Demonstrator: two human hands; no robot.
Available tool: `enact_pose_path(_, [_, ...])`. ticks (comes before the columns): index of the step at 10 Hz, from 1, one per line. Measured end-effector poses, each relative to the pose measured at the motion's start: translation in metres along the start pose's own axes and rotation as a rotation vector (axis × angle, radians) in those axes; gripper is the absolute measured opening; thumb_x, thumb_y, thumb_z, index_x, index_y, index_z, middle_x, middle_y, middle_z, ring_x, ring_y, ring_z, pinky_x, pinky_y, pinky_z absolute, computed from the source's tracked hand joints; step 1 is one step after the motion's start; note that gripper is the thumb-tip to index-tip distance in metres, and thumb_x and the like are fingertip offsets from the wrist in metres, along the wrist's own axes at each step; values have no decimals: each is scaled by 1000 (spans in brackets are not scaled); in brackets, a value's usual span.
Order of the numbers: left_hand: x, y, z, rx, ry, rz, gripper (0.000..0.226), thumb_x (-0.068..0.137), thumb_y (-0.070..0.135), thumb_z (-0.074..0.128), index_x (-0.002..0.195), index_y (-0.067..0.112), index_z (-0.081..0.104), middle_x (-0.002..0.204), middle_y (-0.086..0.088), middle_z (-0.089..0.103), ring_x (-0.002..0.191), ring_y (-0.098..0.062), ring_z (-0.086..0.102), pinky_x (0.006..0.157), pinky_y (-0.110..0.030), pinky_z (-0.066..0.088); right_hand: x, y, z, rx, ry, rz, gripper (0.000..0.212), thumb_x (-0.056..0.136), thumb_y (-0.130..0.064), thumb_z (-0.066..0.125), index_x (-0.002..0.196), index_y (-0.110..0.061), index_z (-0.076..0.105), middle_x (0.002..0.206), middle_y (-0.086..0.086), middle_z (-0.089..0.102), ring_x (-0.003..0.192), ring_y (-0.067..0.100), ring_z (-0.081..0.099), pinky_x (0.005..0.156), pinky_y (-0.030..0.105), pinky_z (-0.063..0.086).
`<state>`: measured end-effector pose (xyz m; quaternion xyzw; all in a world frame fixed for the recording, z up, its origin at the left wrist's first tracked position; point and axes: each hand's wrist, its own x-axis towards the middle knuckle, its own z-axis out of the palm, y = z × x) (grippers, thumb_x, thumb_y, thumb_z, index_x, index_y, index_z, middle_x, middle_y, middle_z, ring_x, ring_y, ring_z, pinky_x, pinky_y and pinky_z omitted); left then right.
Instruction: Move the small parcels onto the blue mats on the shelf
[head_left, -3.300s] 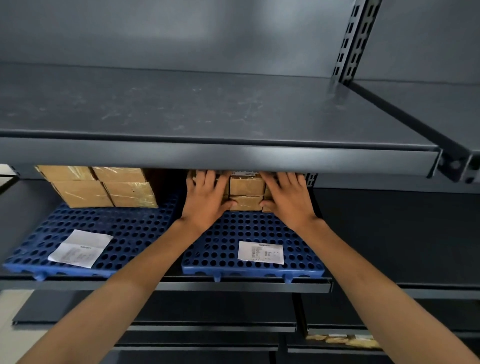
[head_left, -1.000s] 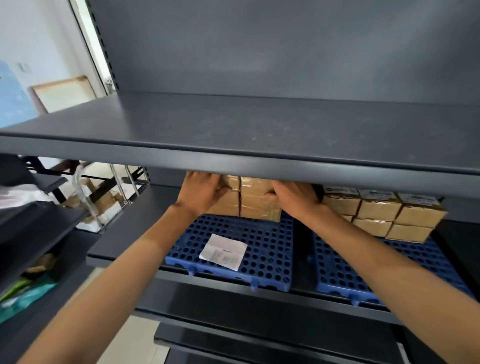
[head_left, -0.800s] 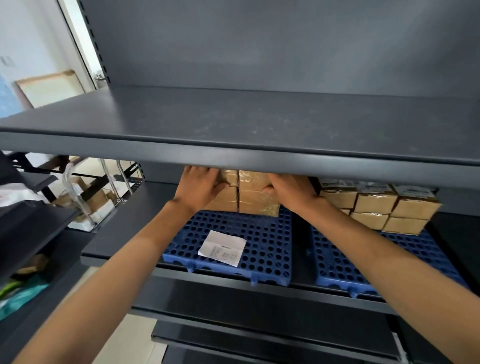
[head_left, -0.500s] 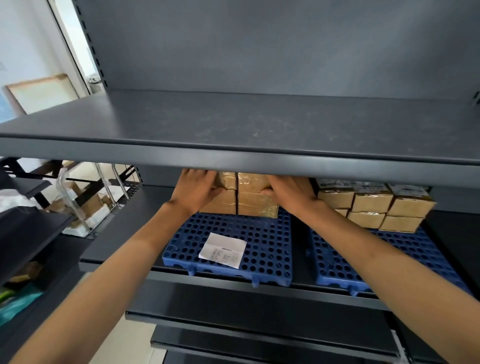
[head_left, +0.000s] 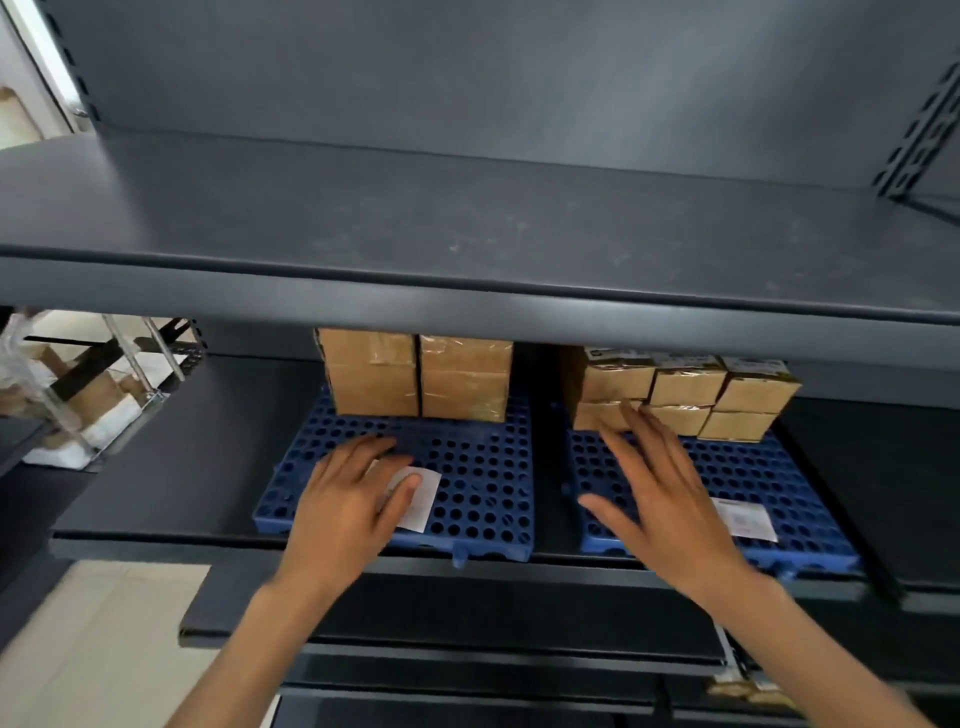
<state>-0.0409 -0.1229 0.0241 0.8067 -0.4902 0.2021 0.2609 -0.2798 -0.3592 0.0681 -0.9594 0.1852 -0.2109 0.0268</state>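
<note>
Two blue perforated mats lie side by side on the dark shelf. On the left mat (head_left: 483, 467) a stack of taped brown parcels (head_left: 415, 376) stands at the back. The right mat (head_left: 753, 473) carries several smaller parcels (head_left: 685, 397) stacked at its rear. My left hand (head_left: 348, 499) hovers with relaxed fingers over the front of the left mat, partly covering a white paper slip (head_left: 423, 493). My right hand (head_left: 660, 493) is spread open above the right mat, its fingertips in front of the lowest left small parcel. Neither hand holds anything.
A wide dark shelf board (head_left: 467, 291) overhangs the mats and hides the parcels' tops. A second paper slip (head_left: 745, 519) lies on the right mat. To the left a wire rack (head_left: 104, 379) holds more boxes. Lower shelves run beneath.
Both hands have let go of the left stack and pulled back toward the shelf front; the right hand shifted over to the right mat. The view has dropped slightly.
</note>
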Motion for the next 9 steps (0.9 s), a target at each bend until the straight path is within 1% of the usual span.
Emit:
enact_pose_path(1, [-17,4,9,35,-31,-30,44,96,46,42,106,17,73,120,-3,66,110,-27,58,85,-41,42,-52,38,1,-41,-54,165,73,93,-61,32,146,-12,42,155,13,31,144,33,26,115,53,23])
enact_pose_path(2, [-22,6,17,71,-33,-28,56,99,51,32,100,17,76,115,-1,69,103,-26,58,78,-39,39,-83,64,-2,-106,-130,329,75,93,-64,25,139,-12,51,145,12,47,136,35,41,113,57,29])
enact_pose_path(3, [-23,10,22,98,-62,-47,61,99,53,28,101,16,76,113,0,70,100,-27,61,74,-39,37,-97,75,0,-117,-194,385,77,92,-66,17,139,-15,52,145,7,48,136,29,41,117,49,22])
enact_pose_path(4, [-25,14,23,115,-72,-72,63,99,55,27,104,16,76,115,-2,70,101,-29,60,75,-41,37,-104,79,5,-97,-182,373,74,94,-64,19,137,-15,54,147,6,47,138,27,38,118,47,20])
enact_pose_path(5, [-27,23,17,128,-78,-126,62,97,56,27,111,18,73,118,-2,68,107,-30,57,79,-43,37,-102,78,3,-51,-155,349,72,94,-63,19,140,-16,51,150,4,43,143,25,31,120,45,16])
enact_pose_path(6, [-28,44,1,83,-59,-199,54,96,53,31,113,20,71,120,0,66,110,-28,54,79,-42,35,-103,72,-10,-4,-91,303,69,96,-58,26,140,-11,50,149,6,44,144,25,30,119,48,20])
enact_pose_path(7, [-38,84,-15,-2,-44,-284,53,96,54,31,116,25,71,120,6,66,113,-21,55,82,-39,37,-117,57,-30,101,-23,266,66,97,-61,26,148,-19,39,156,-6,31,148,11,16,122,37,11])
enact_pose_path(8, [-61,129,-27,-155,-1,-334,50,94,55,34,114,28,71,118,13,66,110,-13,57,83,-41,44,-137,37,-49,246,-16,207,64,97,-64,22,151,-30,23,158,-21,16,147,-1,3,120,28,2])
enact_pose_path(9, [-87,178,-34,-280,21,-326,43,92,54,38,110,35,71,117,26,62,111,8,50,83,-32,45,-156,26,-71,316,-77,180,65,91,-71,16,147,-38,16,155,-27,11,145,-5,-3,121,33,3])
